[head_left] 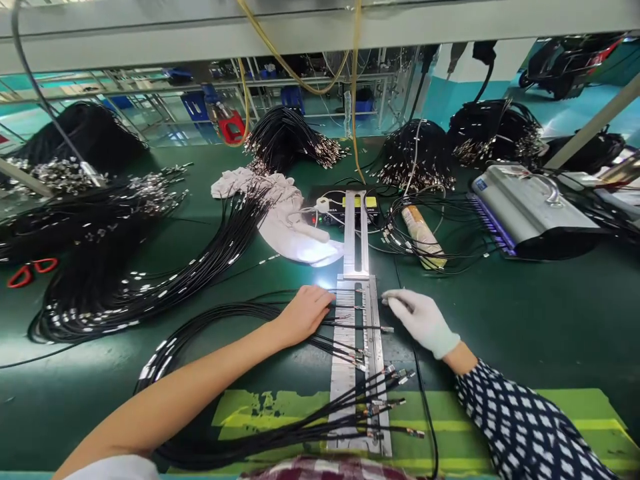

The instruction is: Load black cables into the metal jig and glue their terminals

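Note:
My bare left hand (303, 315) rests palm down on several thin black cables (280, 313), pressing them where they cross onto a long metal jig plate (345, 373). Its fingers are curled over the cables near the plate's left edge. My right hand (419, 319), in a white glove, lies at the plate's right edge, its fingertips pinched at a cable's metal connector tip (386, 298). More cables with metal tips (385, 387) lie fanned across the lower part of the plate.
Big bundles of black cables (125, 287) cover the green bench to the left and back. A white cloth (295, 227), a small black box with yellow label (345, 203), a grey metal machine (525, 210), a taped roll (423, 237) and red scissors (30, 272) lie around.

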The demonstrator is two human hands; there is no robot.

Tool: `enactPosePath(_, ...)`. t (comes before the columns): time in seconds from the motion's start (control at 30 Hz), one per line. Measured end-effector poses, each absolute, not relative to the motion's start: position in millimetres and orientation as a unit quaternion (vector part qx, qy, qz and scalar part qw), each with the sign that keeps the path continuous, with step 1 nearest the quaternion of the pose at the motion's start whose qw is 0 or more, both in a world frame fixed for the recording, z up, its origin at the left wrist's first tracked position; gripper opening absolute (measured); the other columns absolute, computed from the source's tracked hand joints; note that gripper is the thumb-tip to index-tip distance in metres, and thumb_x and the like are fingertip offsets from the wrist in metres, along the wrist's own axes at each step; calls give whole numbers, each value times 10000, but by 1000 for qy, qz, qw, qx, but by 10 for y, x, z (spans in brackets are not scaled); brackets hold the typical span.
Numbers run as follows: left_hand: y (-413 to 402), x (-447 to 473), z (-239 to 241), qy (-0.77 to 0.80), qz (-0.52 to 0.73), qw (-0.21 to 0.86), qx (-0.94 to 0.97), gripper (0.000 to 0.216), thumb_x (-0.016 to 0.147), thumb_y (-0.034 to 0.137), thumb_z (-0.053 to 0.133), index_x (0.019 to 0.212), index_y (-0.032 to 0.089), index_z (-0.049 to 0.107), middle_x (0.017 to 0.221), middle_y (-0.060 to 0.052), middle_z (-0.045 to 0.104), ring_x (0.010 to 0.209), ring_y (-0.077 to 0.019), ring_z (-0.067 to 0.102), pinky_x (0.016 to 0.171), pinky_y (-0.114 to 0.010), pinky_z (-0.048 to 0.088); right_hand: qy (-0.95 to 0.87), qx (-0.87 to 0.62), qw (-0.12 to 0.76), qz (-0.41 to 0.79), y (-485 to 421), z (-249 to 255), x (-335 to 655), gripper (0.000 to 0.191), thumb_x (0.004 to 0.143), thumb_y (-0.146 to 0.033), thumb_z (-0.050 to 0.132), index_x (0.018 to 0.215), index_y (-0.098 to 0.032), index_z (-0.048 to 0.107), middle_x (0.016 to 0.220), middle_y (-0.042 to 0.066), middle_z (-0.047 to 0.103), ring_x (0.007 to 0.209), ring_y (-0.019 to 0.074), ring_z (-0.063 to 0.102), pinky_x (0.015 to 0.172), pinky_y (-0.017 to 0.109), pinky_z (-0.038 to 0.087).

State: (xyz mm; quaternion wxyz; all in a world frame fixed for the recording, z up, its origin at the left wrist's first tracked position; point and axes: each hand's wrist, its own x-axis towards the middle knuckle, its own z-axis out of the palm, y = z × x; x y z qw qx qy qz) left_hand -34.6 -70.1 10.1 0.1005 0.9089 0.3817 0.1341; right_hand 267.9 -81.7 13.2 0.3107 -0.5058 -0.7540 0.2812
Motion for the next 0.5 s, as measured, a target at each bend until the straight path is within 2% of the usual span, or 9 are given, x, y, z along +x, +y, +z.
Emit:
enactPosePath(0.2,-589,-324,8,354,196,176,897,197,1012,225,411,1071,183,595,954,-64,631,895,-184,575,803,-305,492,-693,-541,340,335,-470,-49,2720,275,928,-415,521,1000,-235,716,1009,61,771,946,243,723,867,410,574)
enactPosePath(0.37,-442,-374,-41,346,208,150,903,291,1028,265,399,1134,190,659,861,-50,636,809,-164,600,734,-266,498,-693,-545,325,342,-496,-39,2717,274,931,-412,518,996,-235,717,1012,61,769,957,245,717,884,416,562)
enactPosePath(0.5,-394,-368,-61,338,183,124,915,342,1029,240,361,1179,185,664,883,-68,635,812,-174,593,730,-276,509,-698,-554,318,323,-490,-30,2717,261,932,-405,518,971,-248,723,1009,48,768,949,245,711,886,420,556)
